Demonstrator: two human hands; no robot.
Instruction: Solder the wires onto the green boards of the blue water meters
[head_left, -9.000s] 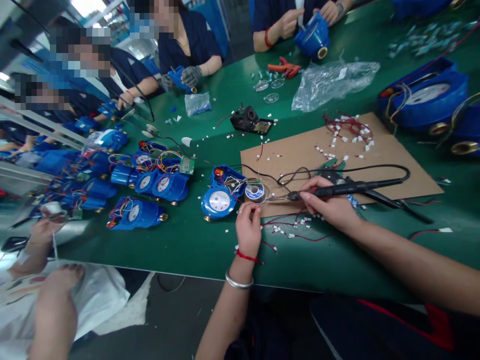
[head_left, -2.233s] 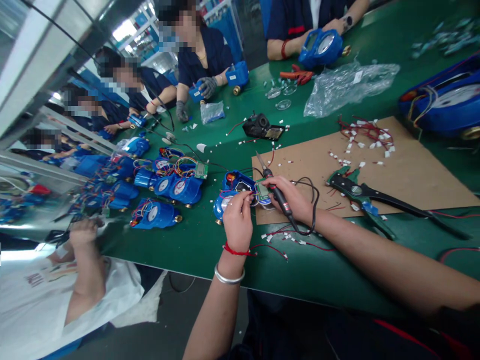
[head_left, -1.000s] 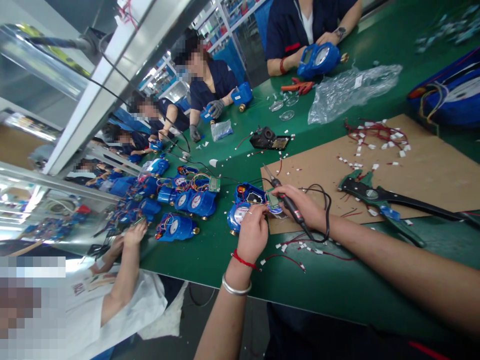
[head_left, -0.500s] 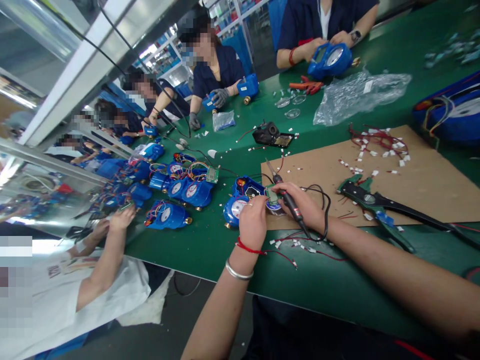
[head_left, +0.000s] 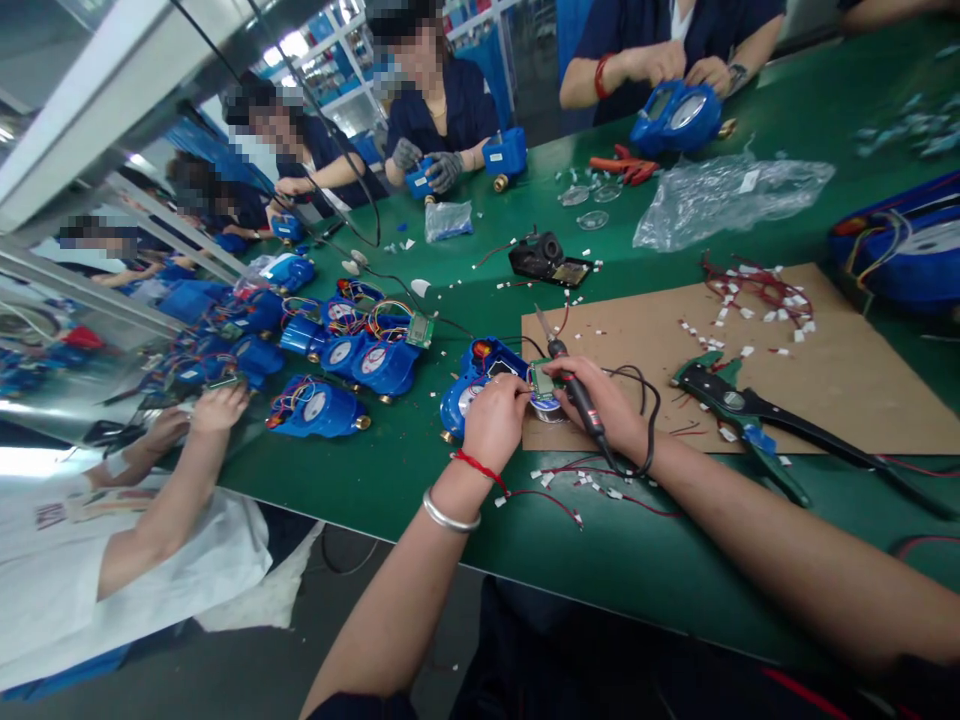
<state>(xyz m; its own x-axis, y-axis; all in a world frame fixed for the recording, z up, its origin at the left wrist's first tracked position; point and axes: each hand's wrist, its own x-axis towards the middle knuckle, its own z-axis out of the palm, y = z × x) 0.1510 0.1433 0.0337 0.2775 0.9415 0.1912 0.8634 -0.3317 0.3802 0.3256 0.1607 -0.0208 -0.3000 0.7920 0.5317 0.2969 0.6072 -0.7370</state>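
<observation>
My right hand is closed around the handle of a soldering iron, whose bare tip points up and away. The same hand's thumb and fingertips touch a small green circuit board. Under the board sits a solder spool. At the board's left edge my left hand is pinched on what looks like a thin wire, mostly hidden by the fingers. Just behind my left hand lies an open blue water meter, partly covered by that hand.
A cardboard sheet carries wire strippers and red connector wires. Loose wires lie near me. A black soldering stand is beyond. More blue meters stand left, beside a co-worker's arm. Other people work opposite.
The view has shifted slightly. My left hand has moved a little left of the board, showing more of it and the spool. The right hand keeps the soldering iron.
</observation>
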